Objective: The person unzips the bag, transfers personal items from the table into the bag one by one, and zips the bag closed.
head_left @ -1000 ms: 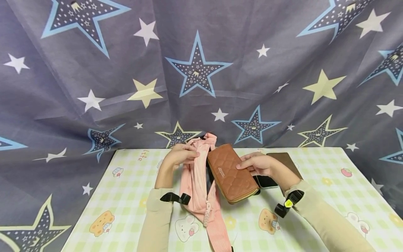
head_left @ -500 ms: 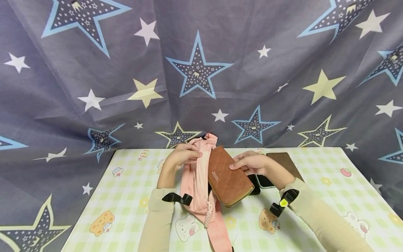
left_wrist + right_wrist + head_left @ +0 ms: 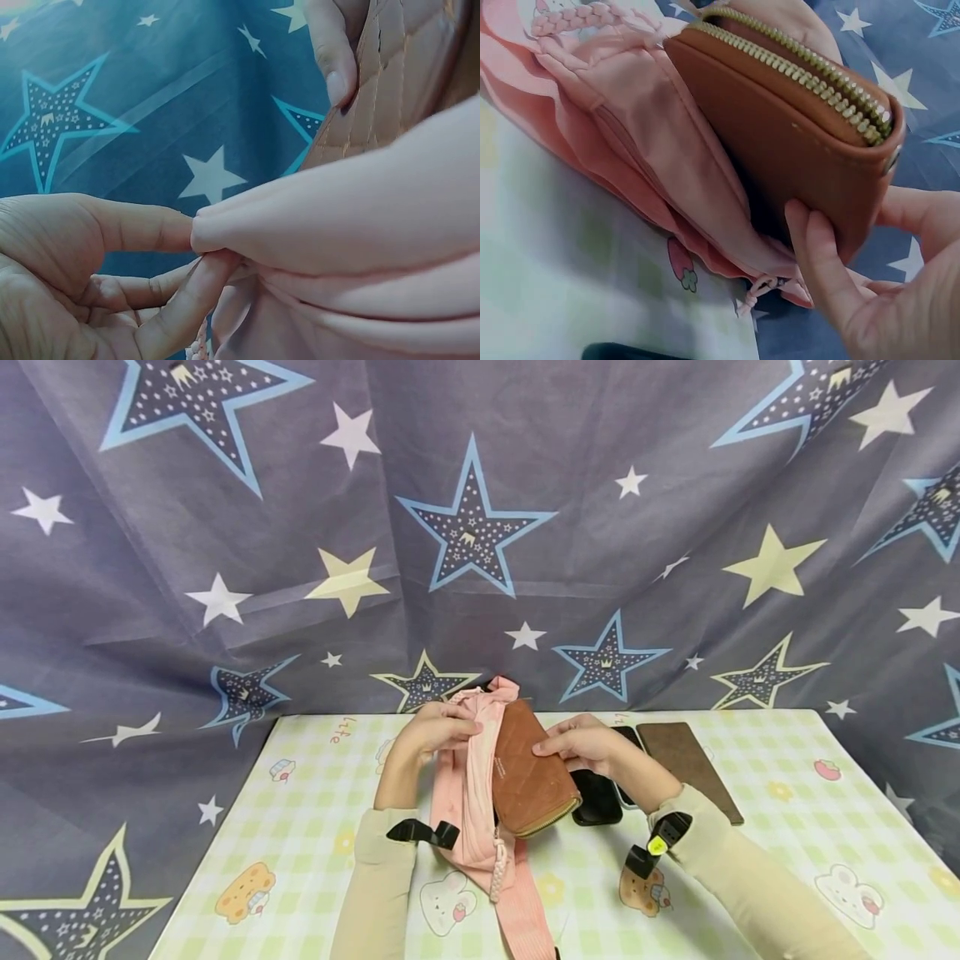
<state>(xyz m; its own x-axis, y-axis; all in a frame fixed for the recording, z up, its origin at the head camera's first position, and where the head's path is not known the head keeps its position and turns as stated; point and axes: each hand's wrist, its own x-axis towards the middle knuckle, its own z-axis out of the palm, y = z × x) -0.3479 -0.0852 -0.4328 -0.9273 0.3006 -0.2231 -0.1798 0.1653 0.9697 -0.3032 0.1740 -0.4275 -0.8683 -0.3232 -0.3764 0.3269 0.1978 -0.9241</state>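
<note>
Wallet (image 3: pixel 531 767), brown and quilted, sits edge-on between both hands at the far middle of the table (image 3: pixel 757 860), its left long side pushed into the open mouth of the pink bag (image 3: pixel 472 785); right hand (image 3: pixel 581 745) grips wallet from the right, fingers curled over its upper face, thumb under; right wrist view shows the gold zipper edge (image 3: pixel 802 71) up and fingertips (image 3: pixel 817 247) wrapped round the wallet's end, pink lining pressed against its side; left hand (image 3: pixel 435 731) pinches the bag's top edge, thumb and forefinger closed on a fold of pink fabric (image 3: pixel 225 232), holding the opening apart; left wrist view shows that pinch close up, wallet just behind the fabric; bag lies on the table under and left of the wallet, its ribbed strap (image 3: pixel 525 910) running toward the near edge, braided zipper pull (image 3: pixel 497 868) hanging below the wallet; black phone (image 3: pixel 596 797) flat on the table just right of the wallet, partly under the right wrist; brown flat case (image 3: pixel 690 760) further right, apart from the hand; starry grey curtain (image 3: pixel 480 527) behind the table.
</note>
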